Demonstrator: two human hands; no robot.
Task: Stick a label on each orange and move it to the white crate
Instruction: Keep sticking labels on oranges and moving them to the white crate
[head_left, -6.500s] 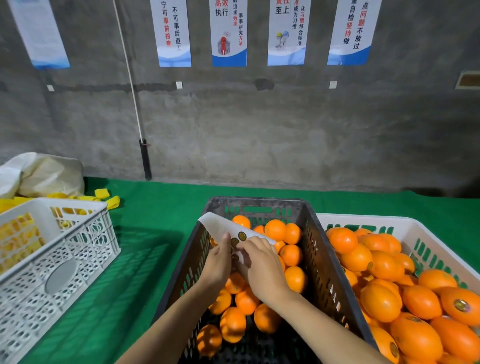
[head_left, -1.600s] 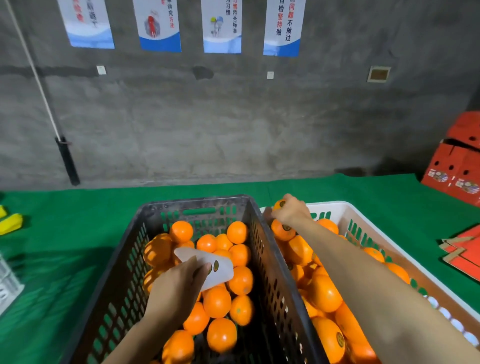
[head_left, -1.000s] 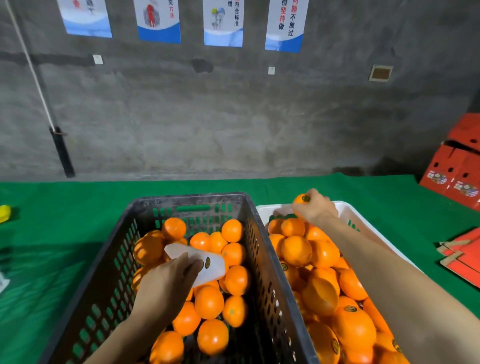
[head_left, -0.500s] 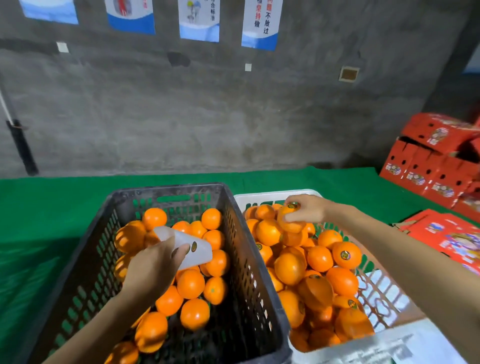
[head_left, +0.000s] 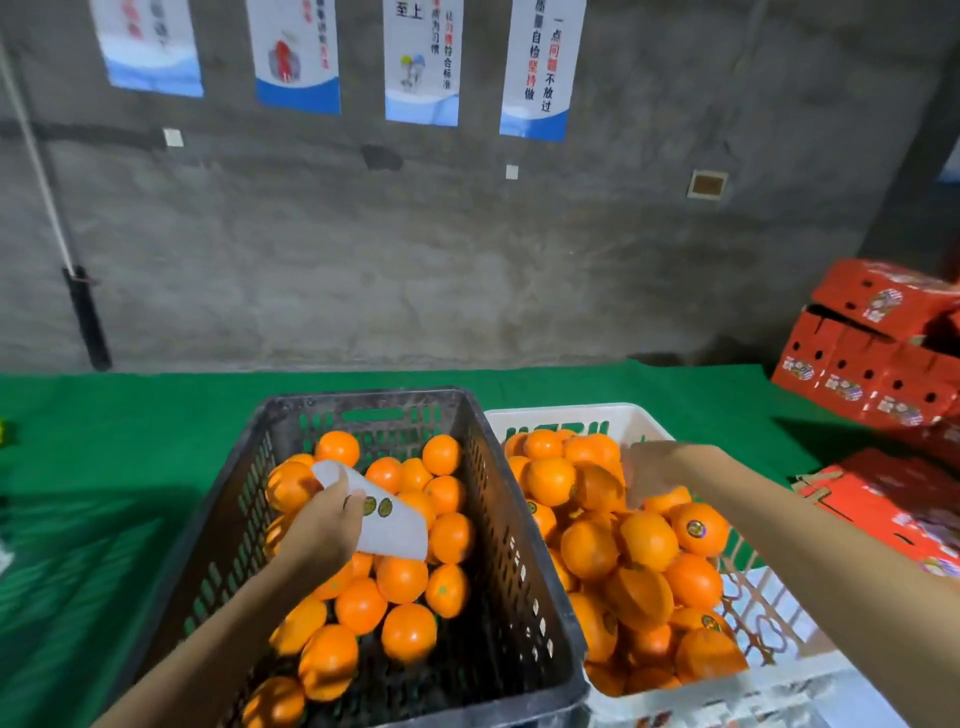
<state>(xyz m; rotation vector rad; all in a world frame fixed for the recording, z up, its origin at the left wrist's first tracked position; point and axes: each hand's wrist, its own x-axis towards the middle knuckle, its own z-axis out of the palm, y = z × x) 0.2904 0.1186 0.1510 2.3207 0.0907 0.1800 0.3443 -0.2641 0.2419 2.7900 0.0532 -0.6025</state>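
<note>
A dark grey crate (head_left: 524, 587) in the middle holds several unlabelled oranges (head_left: 401, 578). Over them my left hand (head_left: 324, 525) grips a white label sheet (head_left: 387, 522) with two round stickers showing. To the right stands the white crate (head_left: 621, 415), heaped with oranges (head_left: 647, 535), some showing labels. My right hand (head_left: 647, 470) hovers over the far part of that heap with loose fingers and holds nothing.
Both crates sit on a green cloth (head_left: 130, 467) before a grey concrete wall. Red cartons (head_left: 872, 353) are stacked at the right, with more red boxes (head_left: 893, 504) beside the white crate. A dark pole (head_left: 85, 317) leans on the wall at left.
My right hand set the labelled orange down in the white crate and let go of it. The left hand kept the label sheet over the dark crate. The view swung right.
</note>
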